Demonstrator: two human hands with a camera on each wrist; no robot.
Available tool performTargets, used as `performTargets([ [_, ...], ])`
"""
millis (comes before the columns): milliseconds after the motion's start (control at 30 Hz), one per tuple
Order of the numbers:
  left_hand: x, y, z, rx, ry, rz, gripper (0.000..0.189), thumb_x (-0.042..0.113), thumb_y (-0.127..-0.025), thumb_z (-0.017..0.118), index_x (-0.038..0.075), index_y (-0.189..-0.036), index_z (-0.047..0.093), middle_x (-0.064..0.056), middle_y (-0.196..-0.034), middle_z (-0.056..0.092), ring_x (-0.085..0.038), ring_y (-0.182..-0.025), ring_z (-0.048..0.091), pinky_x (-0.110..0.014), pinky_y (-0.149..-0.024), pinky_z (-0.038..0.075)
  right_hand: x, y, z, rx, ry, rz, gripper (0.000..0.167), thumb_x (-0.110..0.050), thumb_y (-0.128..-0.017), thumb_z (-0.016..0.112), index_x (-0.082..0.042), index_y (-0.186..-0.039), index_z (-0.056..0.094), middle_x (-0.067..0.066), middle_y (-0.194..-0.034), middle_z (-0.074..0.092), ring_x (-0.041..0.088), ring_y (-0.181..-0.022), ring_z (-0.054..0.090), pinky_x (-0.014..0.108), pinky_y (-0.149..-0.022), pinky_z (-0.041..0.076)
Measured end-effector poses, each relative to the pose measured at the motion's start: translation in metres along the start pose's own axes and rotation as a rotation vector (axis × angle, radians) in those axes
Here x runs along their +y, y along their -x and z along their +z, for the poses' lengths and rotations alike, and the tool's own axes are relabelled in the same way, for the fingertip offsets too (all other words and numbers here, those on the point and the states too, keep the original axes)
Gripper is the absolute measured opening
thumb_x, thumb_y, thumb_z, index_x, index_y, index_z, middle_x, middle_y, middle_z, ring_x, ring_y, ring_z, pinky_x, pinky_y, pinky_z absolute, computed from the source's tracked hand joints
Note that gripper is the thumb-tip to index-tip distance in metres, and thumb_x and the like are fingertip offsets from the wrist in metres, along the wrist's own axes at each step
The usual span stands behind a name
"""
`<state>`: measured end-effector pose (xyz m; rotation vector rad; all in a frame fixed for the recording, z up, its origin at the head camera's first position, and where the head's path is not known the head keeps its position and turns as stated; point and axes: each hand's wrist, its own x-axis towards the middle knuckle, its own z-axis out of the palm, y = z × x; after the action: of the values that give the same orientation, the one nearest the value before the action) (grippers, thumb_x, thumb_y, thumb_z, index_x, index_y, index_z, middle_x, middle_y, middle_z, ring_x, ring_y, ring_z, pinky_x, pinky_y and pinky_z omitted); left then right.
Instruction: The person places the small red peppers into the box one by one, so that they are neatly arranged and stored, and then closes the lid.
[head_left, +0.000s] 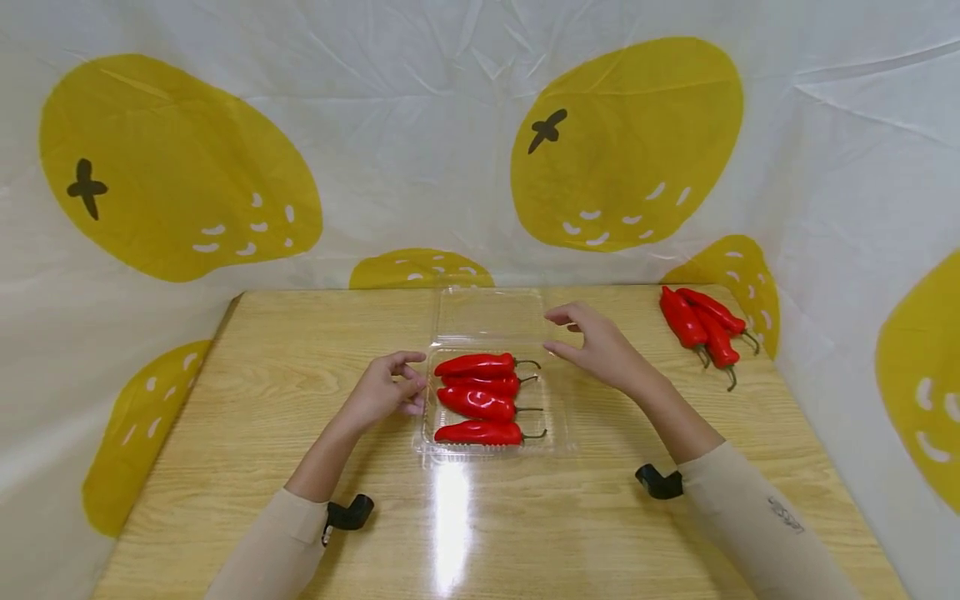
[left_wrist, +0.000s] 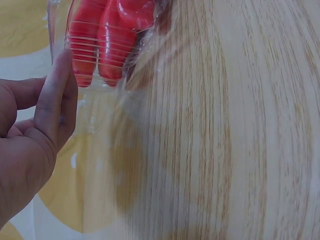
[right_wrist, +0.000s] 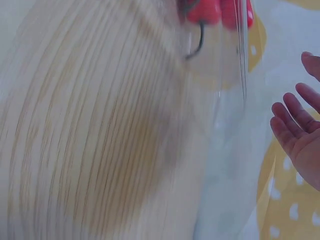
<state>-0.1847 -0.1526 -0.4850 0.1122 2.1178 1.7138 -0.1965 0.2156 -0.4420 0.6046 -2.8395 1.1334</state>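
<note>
Several red peppers [head_left: 477,404] lie side by side in a clear plastic container [head_left: 491,454], their green stems pointing right. Its clear lid [head_left: 489,312] is folded back, away from the person. At the container's left wall is the left hand [head_left: 386,387]. In the left wrist view, the fingertips [left_wrist: 64,62] rest against or very near that wall; exact contact is hard to tell. The right hand [head_left: 592,342] hovers by the lid's right edge, fingers and thumb spread apart. Nothing shows between them in the right wrist view, where the hand [right_wrist: 305,135] is partly cut off.
Three more red peppers [head_left: 701,329] lie in a pile at the table's far right corner. The wooden table [head_left: 300,333] reflects a bright light near its front. White cloth [head_left: 420,150] with yellow fruit prints hangs behind and beside it.
</note>
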Motion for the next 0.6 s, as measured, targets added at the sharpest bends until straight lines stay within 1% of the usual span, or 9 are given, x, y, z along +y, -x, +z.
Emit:
performTargets([
  [133,-0.001,0.0,0.0,-0.006,0.004,0.008,0.05,-0.008,-0.098,0.062,-0.005,-0.146,0.049,-0.017,-0.1,0.058,-0.019,-0.068,0.07,-0.034,-0.064,0.067,0.024,0.007,-0.016,0.059,-0.013,0.058,0.053,-0.023,-0.096,0.076,-0.001,-0.14,0.056,0.018,-0.139,0.06,0.037,-0.13,0.056,0.057,-0.114,0.048],
  [300,-0.001,0.0,0.0,-0.003,-0.003,0.013,0.05,-0.007,-0.098,0.062,-0.005,-0.146,0.05,-0.017,-0.099,0.058,-0.02,-0.068,0.07,-0.034,-0.063,0.067,0.059,0.016,-0.042,0.112,0.008,0.17,0.063,-0.028,-0.099,0.072,0.0,-0.148,0.047,0.024,-0.15,0.051,0.044,-0.14,0.047,0.063,-0.118,0.039],
  [500,0.0,0.001,0.0,0.002,-0.009,0.003,0.049,-0.007,-0.097,0.063,-0.002,-0.145,0.052,-0.016,-0.098,0.059,-0.021,-0.068,0.07,-0.035,-0.064,0.067,0.091,0.026,-0.075,0.146,0.071,0.286,0.073,-0.038,-0.101,0.068,0.0,-0.155,0.038,0.029,-0.157,0.04,0.049,-0.145,0.037,0.071,-0.117,0.033],
  [600,0.0,0.002,0.0,-0.004,-0.004,0.005,0.048,-0.008,-0.097,0.063,-0.003,-0.144,0.052,-0.016,-0.098,0.059,-0.021,-0.068,0.07,-0.036,-0.064,0.067,0.106,0.031,-0.087,0.169,0.118,0.338,0.077,-0.044,-0.101,0.066,0.001,-0.156,0.036,0.032,-0.155,0.041,0.051,-0.142,0.039,0.072,-0.116,0.034],
])
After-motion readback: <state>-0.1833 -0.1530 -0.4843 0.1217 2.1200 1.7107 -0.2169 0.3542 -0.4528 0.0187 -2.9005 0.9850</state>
